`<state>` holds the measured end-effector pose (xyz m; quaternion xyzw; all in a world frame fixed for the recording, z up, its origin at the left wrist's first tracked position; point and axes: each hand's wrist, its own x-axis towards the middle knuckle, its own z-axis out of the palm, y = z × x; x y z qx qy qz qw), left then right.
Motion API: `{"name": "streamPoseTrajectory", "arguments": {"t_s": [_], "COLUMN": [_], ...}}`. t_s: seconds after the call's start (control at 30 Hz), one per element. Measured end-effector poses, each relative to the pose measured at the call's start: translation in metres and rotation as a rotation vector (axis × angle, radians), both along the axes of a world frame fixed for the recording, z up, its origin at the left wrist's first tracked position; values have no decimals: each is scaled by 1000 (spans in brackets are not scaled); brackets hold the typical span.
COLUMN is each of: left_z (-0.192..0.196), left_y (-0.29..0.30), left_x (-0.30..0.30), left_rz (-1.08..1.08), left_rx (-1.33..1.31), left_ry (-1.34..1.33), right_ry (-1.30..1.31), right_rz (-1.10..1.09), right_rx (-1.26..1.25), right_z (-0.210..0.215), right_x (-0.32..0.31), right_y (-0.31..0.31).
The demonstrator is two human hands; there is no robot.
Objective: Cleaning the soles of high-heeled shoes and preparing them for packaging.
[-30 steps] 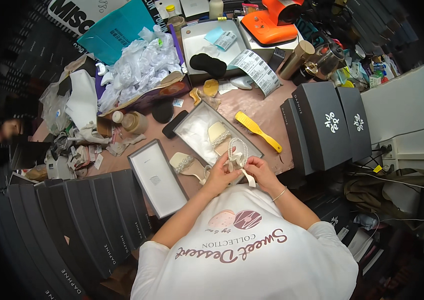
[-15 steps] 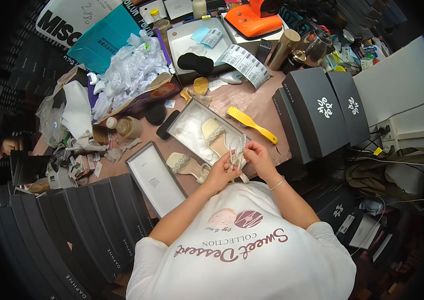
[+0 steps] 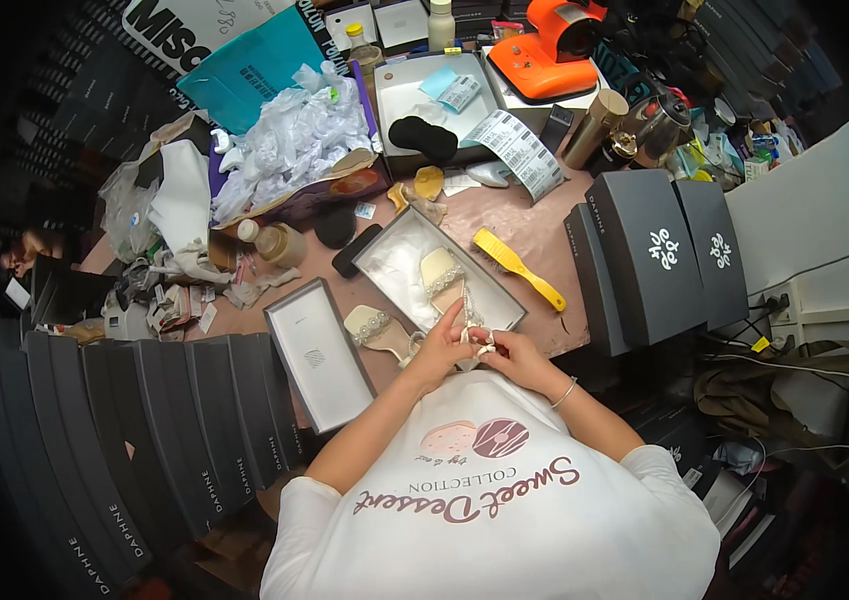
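Both hands meet just below the centre of the view, close against the person's chest. The left hand (image 3: pixel 441 345) and the right hand (image 3: pixel 509 352) pinch a small pale strap piece (image 3: pixel 476 340) between their fingertips, so each grip is closed on it. It is held right at the near edge of the open shoe box (image 3: pixel 399 262), probably to keep the fiddly work close to the eyes and directly above where the shoe goes.

In the box, at about 12 o'clock from the hands, one beige sandal (image 3: pixel 441 280) lies on white tissue. Its mate, a second sandal (image 3: pixel 379 330), lies on the table (image 3: pixel 544 230) at 9 o'clock, touching the box's near corner and within easy reach of the left hand. The box lid (image 3: pixel 319 355) lies inside-up beyond it, set aside but near.

A yellow brush (image 3: pixel 516 266) lies at 1 o'clock, just outside the box. Closed dark shoe boxes (image 3: pixel 659 255) stand at 2 o'clock, well apart from the work.
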<state>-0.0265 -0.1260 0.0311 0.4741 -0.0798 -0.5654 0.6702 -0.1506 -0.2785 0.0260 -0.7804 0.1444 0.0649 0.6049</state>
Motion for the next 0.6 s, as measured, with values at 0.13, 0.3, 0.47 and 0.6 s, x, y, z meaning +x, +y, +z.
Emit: {"name": "streamPoseTrajectory", "arguments": {"t_s": [0.13,0.3,0.47,0.6], "left_z": [-2,1,7,6], "left_y": [3,-4,-7,-9], "left_x": [-7,-7,-7,-9], "left_rz": [52,-81,-150,-73], "left_rx": [-4,84,233,132], "left_ry": [-190,-731,-919,-924], "right_ry": [2,11,-32,-16], "right_rz": [-30,-110,-214,-189], "right_rx": [-136,1,44,-63], "right_z": [14,15,25,20], "right_x": [2,-7,-9,-11], "right_y": [-2,-3,9,9]}}
